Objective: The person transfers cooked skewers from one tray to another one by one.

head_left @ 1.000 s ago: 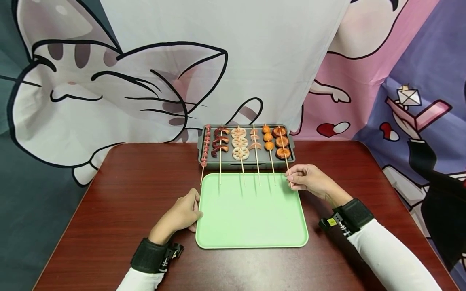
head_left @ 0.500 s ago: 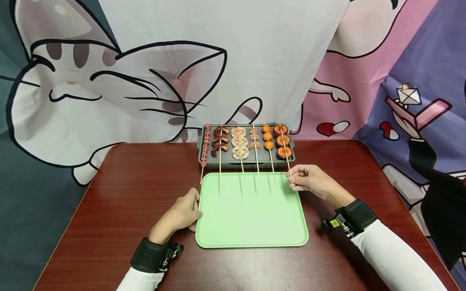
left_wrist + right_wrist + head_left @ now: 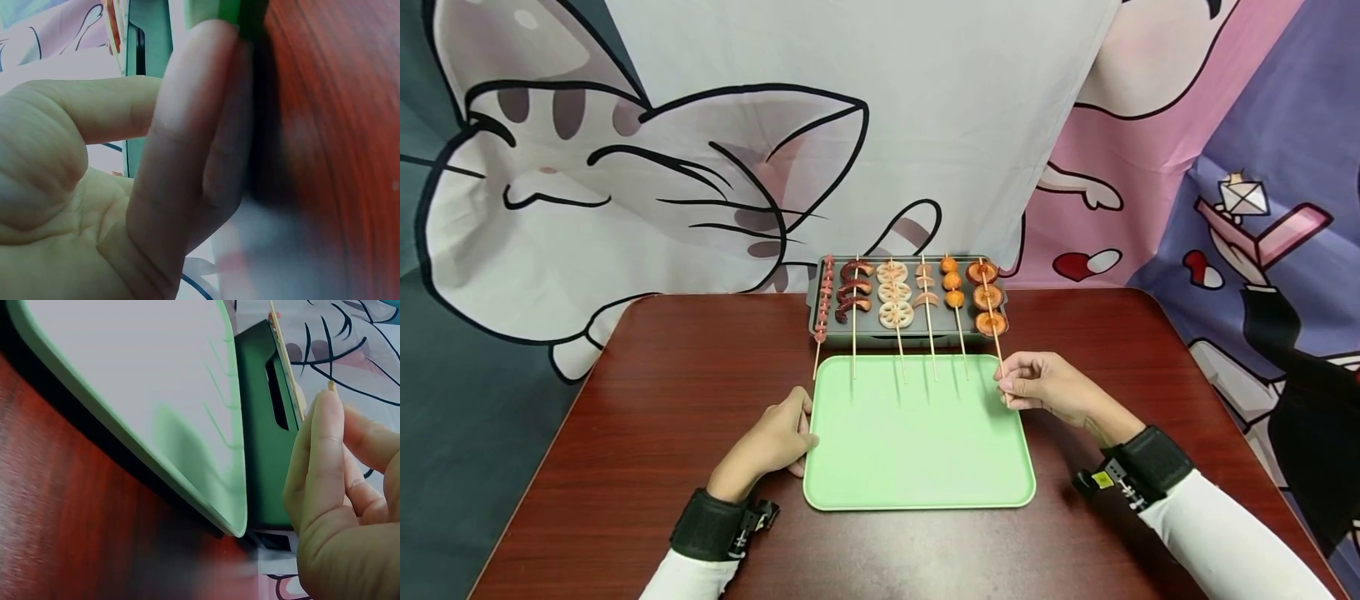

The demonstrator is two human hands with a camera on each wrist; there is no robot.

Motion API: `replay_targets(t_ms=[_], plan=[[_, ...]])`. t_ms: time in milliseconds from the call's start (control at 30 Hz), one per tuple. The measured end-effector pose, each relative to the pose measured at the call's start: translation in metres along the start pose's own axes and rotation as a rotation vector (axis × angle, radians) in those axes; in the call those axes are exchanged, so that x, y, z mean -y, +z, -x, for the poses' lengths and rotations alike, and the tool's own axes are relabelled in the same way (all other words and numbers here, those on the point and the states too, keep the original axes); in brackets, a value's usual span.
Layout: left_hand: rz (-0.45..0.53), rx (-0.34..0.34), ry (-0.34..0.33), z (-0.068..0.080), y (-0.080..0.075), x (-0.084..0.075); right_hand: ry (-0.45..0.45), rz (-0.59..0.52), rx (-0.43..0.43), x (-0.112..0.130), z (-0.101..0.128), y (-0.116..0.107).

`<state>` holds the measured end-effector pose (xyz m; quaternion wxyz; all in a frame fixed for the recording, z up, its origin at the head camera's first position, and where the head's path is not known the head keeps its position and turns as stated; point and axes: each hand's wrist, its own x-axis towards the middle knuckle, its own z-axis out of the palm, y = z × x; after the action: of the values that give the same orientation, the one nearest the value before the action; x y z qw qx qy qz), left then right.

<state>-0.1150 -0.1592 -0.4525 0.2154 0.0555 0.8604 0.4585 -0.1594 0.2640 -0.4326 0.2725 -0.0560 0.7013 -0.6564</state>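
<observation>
While the head view shows the whole bench (image 3: 647, 400), the right hand (image 3: 1045, 385) has its grip pinched on the stick of the rightmost skewer (image 3: 992, 321), whose round slices lie at the right end of the grey grill tray (image 3: 814, 302). The right wrist view shows the fingers (image 3: 325, 456) against that stick. The left hand (image 3: 775, 437) rests, fingers straight, against the green tray (image 3: 917, 450); the left wrist view shows its fingertip touching the rim.

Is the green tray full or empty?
Empty. The green tray shows only bare surface; just skewer stick ends reach over its far edge from the grill pan.
</observation>
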Motion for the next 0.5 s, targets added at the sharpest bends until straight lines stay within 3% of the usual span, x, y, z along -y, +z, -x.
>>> replay_targets(t_ms=[500], plan=[[-0.004,-0.014,-0.025,-0.002,0.002,0.001,-0.038,0.016,0.027,-0.009,0.016,0.015]])
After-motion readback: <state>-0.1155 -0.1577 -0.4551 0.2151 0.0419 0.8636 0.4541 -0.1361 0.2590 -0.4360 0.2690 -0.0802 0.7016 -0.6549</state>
